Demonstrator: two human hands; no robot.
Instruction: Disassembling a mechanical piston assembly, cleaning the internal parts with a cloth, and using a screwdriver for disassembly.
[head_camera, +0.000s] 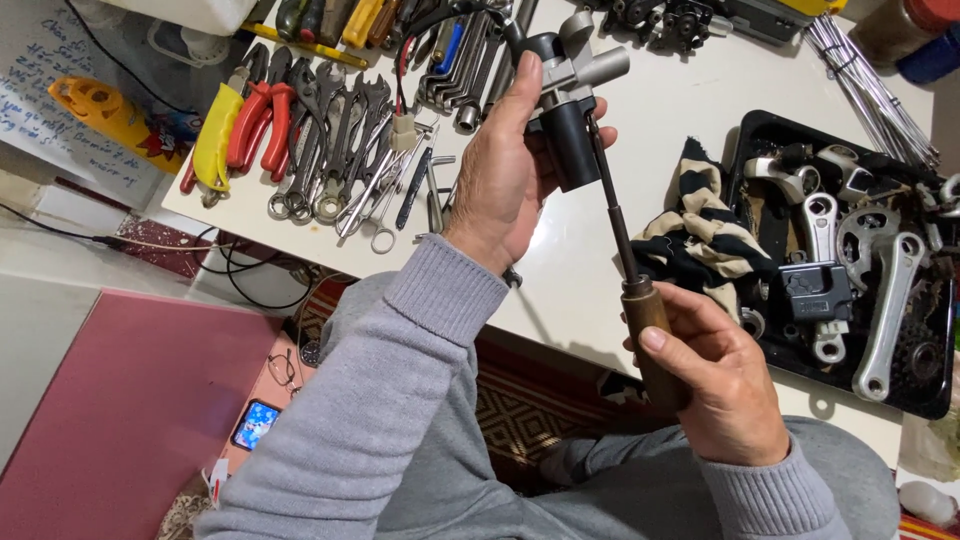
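Grey-and-black metal part (572, 95) pierced by wooden-handled screwdriver (640, 300).

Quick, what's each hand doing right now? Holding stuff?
Left hand: closed around a grey and black metal part.
Right hand: closed on the wooden handle of a screwdriver, its shaft reaching into that part.

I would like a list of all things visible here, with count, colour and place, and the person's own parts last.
metal part: one, grey and black, held up in left hand
screwdriver: one, brown wooden handle, dark shaft, tip at the part
wrenches: many, silver, table left
pliers: several, red and yellow handles, far left
striped cloth: one, black and cream, beside tray
tray: one, black, right, holding silver cranks
phone: one, on floor
left hand: grips part
right hand: grips handle
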